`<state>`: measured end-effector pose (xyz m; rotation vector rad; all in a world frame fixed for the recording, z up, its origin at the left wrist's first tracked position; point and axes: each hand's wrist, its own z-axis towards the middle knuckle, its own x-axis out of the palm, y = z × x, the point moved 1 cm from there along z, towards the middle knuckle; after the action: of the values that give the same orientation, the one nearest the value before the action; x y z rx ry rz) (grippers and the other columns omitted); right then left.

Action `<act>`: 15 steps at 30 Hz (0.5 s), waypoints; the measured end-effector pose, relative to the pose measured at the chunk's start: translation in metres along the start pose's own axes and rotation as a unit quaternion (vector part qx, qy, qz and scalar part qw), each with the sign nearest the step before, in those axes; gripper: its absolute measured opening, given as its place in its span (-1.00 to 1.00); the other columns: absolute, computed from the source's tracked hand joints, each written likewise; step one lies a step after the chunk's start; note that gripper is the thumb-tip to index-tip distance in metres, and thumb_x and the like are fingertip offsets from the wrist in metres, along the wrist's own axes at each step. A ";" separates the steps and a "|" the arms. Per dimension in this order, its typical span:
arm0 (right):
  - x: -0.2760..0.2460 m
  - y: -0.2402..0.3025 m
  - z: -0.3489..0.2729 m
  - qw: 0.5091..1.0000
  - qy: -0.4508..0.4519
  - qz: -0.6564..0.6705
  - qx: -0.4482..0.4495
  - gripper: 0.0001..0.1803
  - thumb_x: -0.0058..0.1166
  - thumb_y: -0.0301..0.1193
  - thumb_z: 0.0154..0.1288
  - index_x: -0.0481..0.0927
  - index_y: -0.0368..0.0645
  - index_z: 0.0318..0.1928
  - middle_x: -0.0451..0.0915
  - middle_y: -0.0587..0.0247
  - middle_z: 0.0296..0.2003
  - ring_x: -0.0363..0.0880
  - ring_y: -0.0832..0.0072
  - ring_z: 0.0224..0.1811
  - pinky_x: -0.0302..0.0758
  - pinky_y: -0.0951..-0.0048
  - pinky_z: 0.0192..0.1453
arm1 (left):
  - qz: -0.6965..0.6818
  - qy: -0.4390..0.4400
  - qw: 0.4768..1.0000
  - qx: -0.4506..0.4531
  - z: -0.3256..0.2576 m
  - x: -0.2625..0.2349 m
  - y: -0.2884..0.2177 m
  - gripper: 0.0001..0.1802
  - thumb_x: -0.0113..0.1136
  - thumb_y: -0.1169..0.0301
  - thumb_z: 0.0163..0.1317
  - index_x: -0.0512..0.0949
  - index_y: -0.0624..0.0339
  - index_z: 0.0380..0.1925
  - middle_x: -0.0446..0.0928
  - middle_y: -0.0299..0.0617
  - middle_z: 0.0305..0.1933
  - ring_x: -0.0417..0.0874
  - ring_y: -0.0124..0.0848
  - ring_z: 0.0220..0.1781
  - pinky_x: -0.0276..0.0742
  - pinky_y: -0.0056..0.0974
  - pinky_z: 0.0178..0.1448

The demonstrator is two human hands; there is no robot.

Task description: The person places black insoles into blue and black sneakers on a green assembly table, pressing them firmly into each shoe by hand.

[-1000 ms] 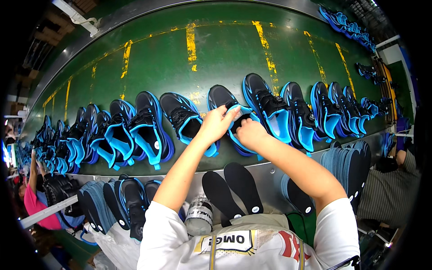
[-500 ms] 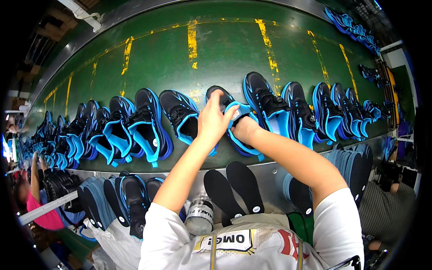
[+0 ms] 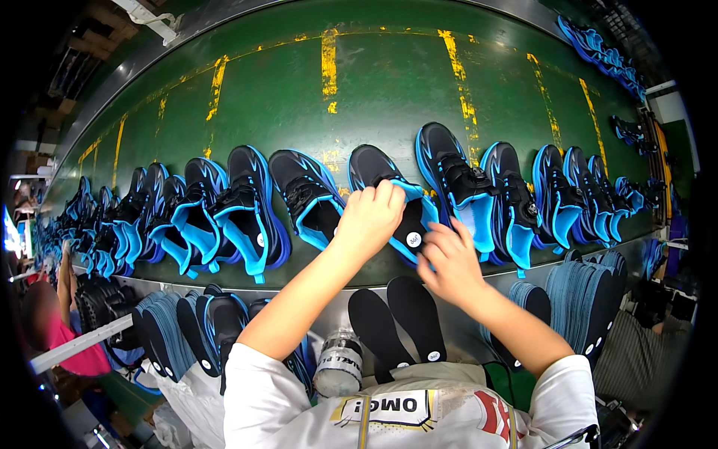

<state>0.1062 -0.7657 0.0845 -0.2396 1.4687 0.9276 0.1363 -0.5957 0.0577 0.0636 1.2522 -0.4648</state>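
Shoe [image 3: 374, 167] stands close to the near edge of the tabletop [image 3: 262, 97], toe outward. Left hand [image 3: 372, 218] grasps its opening; right hand [image 3: 452, 267], released, fingers spread, is at the heel.

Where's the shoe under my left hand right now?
In the head view, that shoe is just right of centre on the green table, between two similar shoes.

Shoe [image 3: 369, 163]: matt cloth-like upper. Insole [image 3: 410, 222]: matt. Green tabletop [image 3: 269, 90]: smooth, glossy. Ledge [image 3: 465, 335]: metal.
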 end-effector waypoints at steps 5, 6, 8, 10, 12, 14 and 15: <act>0.013 0.008 -0.084 0.935 -0.054 0.286 0.204 -0.76 0.16 -0.58 0.01 0.53 -0.19 -0.23 0.29 -0.02 -0.06 0.36 0.03 0.06 0.40 0.23 0.06 | 0.027 -0.005 0.999 0.023 -0.020 -0.016 -0.017 -0.77 0.20 0.33 -0.07 0.33 0.10 -0.55 0.23 -0.28 -0.55 0.35 -0.39 -0.58 0.23 -0.32 -0.51; 0.018 0.010 -0.091 0.938 -0.056 0.287 0.185 -0.74 0.14 -0.61 0.04 0.53 -0.21 -0.19 0.23 -0.08 0.04 0.34 0.01 0.10 0.40 0.30 0.08 | 0.022 -0.007 0.999 0.027 -0.025 -0.021 -0.021 -0.76 0.21 0.33 -0.08 0.31 0.09 -0.58 0.22 -0.28 -0.57 0.32 -0.39 -0.60 0.20 -0.32 -0.52; 0.029 0.011 -0.097 0.934 -0.061 0.311 0.167 -0.74 0.16 -0.59 0.03 0.54 -0.19 -0.20 0.21 -0.12 0.10 0.38 0.03 0.08 0.42 0.30 0.05 | 0.042 0.006 0.999 0.027 -0.028 -0.021 -0.020 -0.77 0.20 0.35 -0.07 0.31 0.11 -0.56 0.23 -0.27 -0.58 0.35 -0.37 -0.61 0.22 -0.30 -0.54; 0.029 0.020 -0.079 0.947 -0.086 0.265 0.160 -0.75 0.16 -0.55 0.03 0.55 -0.15 -0.20 0.28 -0.14 0.07 0.46 0.08 -0.01 0.46 0.33 -0.01 | 0.094 0.047 0.995 0.002 -0.027 -0.011 -0.004 -0.79 0.16 0.35 -0.02 0.31 0.13 -0.53 0.27 -0.24 -0.57 0.40 -0.35 -0.62 0.30 -0.28 -0.57; 0.026 0.023 -0.055 0.949 -0.070 0.245 0.185 -0.74 0.12 -0.47 0.09 0.53 -0.13 -0.14 0.35 -0.10 0.04 0.47 0.12 -0.01 0.46 0.31 -0.04 | 0.133 0.042 0.990 -0.024 -0.015 -0.006 0.014 -0.79 0.12 0.30 0.04 0.32 0.13 -0.52 0.32 -0.21 -0.55 0.47 -0.32 -0.62 0.38 -0.27 -0.56; 0.011 0.022 -0.040 0.936 -0.021 0.264 0.232 -0.72 0.11 -0.44 0.11 0.51 -0.15 -0.12 0.38 -0.07 0.02 0.42 0.15 0.05 0.41 0.30 0.01 | 0.176 0.115 0.977 -0.015 -0.001 -0.002 0.021 -0.83 0.03 0.30 0.10 0.34 0.15 -0.49 0.36 -0.20 -0.52 0.52 -0.31 -0.57 0.43 -0.25 -0.52; 0.006 0.020 -0.035 0.929 -0.013 0.277 0.246 -0.70 0.10 -0.42 0.12 0.49 -0.15 -0.10 0.39 -0.05 0.01 0.42 0.14 0.05 0.39 0.28 0.04 | 0.189 0.160 0.969 -0.006 0.005 0.000 0.024 -0.84 0.00 0.31 0.11 0.35 0.15 -0.48 0.38 -0.19 -0.51 0.53 -0.31 -0.55 0.45 -0.24 -0.50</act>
<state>0.0660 -0.7732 0.0819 0.5851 1.7262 0.9557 0.1494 -0.5749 0.0543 0.3739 1.5172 -0.1161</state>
